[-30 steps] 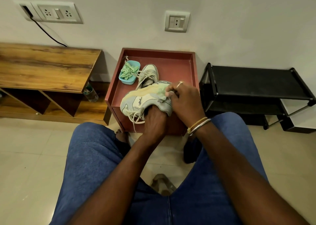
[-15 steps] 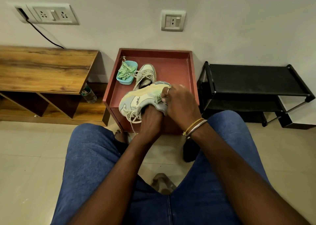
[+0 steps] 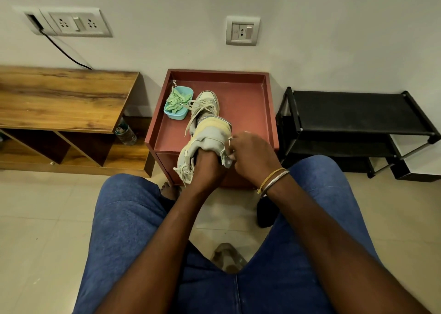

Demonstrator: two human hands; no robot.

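The left hand [image 3: 207, 169] sits inside the sneaker [image 3: 210, 132], fingers hidden, so I cannot tell its grip. The right hand [image 3: 253, 154] pinches a small rag [image 3: 226, 161] against the sneaker's side.

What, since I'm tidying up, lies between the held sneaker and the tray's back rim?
Behind the held sneaker lies the other sneaker, loose-laced, then bare tray: head view.

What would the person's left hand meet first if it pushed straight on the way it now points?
The left hand is tucked into the pale grey and yellow sneaker, so it would likely meet that sneaker's own inner lining first; the white laced sneaker lies beyond, probably lower.
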